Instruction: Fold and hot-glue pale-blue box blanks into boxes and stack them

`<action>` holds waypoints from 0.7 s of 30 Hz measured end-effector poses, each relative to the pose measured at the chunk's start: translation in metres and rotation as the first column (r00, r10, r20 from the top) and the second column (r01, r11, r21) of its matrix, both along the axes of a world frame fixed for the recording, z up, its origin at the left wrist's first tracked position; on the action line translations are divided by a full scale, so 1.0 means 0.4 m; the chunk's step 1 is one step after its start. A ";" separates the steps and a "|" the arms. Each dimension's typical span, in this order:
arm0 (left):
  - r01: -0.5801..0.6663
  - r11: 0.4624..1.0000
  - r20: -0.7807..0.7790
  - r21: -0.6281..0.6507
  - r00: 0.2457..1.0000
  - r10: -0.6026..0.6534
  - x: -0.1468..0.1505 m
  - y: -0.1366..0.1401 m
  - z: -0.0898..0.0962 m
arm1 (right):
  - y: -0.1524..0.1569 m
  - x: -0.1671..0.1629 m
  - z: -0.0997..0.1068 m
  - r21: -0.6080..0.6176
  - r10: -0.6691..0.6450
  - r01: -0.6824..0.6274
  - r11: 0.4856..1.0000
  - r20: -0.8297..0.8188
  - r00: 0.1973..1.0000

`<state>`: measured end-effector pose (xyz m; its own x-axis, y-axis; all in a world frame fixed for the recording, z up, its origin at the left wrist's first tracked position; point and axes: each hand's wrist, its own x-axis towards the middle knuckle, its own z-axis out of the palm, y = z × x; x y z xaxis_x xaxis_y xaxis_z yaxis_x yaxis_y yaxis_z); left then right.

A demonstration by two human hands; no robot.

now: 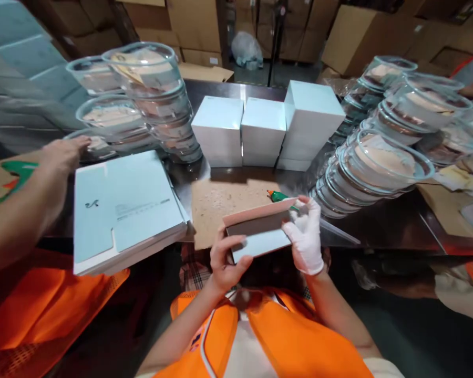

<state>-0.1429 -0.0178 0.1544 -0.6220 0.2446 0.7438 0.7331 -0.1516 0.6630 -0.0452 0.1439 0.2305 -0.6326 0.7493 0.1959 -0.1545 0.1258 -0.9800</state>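
Note:
Between both hands, above the bench's front edge, is a small carton, pale blue outside, with a raised flap and a dark inner face. My bare left hand grips its left end, thumb on the near side. At the other end, my right hand, in a white glove, closes on the corner by the raised flap. Just beyond the carton, a green glue gun with an orange tip lies partly hidden behind it. Under the glue gun is a brown cardboard sheet.
Flat pale-blue cartons are stacked at left. White boxes stand at the back, between stacked clear round tubs and more tubs. A co-worker's arm reaches in from the left, near another green glue gun.

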 end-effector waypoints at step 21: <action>-0.053 0.983 0.408 -0.173 0.905 0.121 -0.048 -0.117 -0.017 | 0.171 0.078 -0.108 0.057 -0.231 0.295 0.954 0.768 0.597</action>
